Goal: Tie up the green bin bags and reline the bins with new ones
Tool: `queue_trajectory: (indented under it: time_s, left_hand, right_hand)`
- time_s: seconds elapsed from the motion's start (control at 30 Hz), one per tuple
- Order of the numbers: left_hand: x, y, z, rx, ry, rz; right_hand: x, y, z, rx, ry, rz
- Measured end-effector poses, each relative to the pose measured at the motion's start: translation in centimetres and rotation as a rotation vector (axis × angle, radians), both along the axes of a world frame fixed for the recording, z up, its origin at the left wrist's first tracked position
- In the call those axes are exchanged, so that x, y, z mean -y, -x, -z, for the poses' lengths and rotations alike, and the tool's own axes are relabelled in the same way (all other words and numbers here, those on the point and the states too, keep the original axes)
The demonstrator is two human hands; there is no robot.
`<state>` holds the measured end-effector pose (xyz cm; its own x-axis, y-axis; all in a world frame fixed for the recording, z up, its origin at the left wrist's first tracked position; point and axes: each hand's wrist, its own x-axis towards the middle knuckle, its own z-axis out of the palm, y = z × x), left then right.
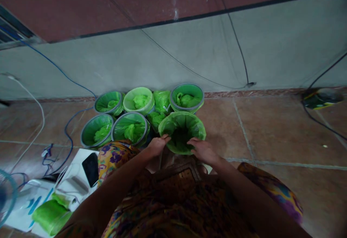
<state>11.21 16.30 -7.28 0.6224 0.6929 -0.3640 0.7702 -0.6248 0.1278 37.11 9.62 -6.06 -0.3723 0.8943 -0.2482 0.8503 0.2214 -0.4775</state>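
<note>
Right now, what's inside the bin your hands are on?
A green bag lines it, folded over the rim, held by the left hand and right hand. The bottom is too dark to see.

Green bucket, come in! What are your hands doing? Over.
Left hand and right hand both gripping the green bag rim over the bucket. Five lined buckets close behind. Nothing blocking.

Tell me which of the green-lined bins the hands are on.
The nearest bin, right of the cluster: the left hand and right hand grip its near rim. Its bag covers the rim; the others show grey rims.
</note>
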Motion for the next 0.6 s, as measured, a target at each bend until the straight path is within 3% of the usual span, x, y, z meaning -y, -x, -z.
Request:
queue_trajectory:
  time_s: [0.13, 0.27, 0.4, 0.6]
  left_hand:
    - [4.2, -3.0, -0.1, 0.121, 0.02, -0.136]
    - [7.0, -6.4, 1.0, 0.127, 0.108, -0.153]
    - [6.8, -7.4, 1.6, -0.024, 0.148, -0.153]
    - [6.1, -6.5, 2.0, -0.047, 0.136, -0.084]
  right_hand:
    - [-0.8, -2.2, 0.2, 0.107, 0.014, 0.097]
    - [-0.5, -1.4, 1.5, 0.105, 0.037, -0.035]
    - [0.1, 0.5, 3.1, 0.143, 0.049, -0.126]
    - [-0.1, 0.2, 4.7, 0.272, 0.073, -0.076]
